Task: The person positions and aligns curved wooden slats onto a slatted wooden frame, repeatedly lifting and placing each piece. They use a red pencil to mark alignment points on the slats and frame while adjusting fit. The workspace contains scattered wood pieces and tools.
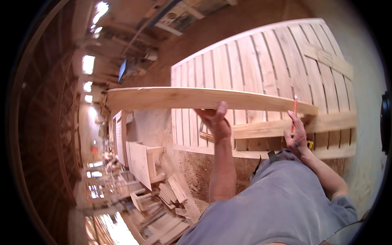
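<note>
My left hand (217, 121) grips a long plank (183, 98) from its near edge, thumb up against the face. The plank spans left to right, its right end over a large slatted wooden panel (261, 67). In my right hand (297, 136) a red pencil (295, 107) stands upright between the fingers, close to the plank's right part. A second board (265, 129) lies across the slats on the near side. Something small and yellow (310, 145) shows beside my right wrist, partly hidden; it may be a tape measure.
A short board (328, 60) lies on the panel's far right. Left of me stand a wooden box-like piece (139, 161) and a heap of offcuts (171, 194) on the dusty floor. A smooth grey floor strip (367, 122) runs along the right.
</note>
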Demonstrator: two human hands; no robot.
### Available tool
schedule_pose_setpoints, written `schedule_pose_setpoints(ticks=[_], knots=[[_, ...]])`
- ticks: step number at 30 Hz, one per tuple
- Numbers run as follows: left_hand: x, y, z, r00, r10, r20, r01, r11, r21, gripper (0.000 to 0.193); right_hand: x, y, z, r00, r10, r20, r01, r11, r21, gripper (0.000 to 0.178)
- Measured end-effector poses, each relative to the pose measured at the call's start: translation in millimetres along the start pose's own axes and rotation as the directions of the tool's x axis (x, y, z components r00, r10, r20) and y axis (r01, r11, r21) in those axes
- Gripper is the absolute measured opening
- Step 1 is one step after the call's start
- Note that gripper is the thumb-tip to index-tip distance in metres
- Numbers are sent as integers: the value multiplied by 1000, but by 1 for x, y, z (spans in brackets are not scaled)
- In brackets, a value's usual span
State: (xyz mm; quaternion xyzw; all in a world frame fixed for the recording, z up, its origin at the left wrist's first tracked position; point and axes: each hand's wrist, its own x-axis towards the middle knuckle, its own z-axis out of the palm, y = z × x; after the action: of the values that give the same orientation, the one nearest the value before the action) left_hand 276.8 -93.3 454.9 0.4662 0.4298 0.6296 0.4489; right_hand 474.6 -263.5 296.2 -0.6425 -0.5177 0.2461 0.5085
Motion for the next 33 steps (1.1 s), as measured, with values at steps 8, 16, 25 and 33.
schedule_pose_setpoints(ticks=[8,16,25,33], knots=[[-21,-15,-45,997,-68,23,71,981,-180,100,22,3,9,994,-69,83,67,997,26,83],[-46,-20,-90,990,-139,-26,126,954,-273,97,29,35,17,970,-51,239,49,999,12,85],[-75,-71,-179,970,-158,184,224,874,-432,49,-6,40,24,923,-288,257,324,940,-110,85],[-60,-120,-223,982,-86,170,152,891,-428,64,-21,33,16,919,-220,327,294,935,-197,80]])
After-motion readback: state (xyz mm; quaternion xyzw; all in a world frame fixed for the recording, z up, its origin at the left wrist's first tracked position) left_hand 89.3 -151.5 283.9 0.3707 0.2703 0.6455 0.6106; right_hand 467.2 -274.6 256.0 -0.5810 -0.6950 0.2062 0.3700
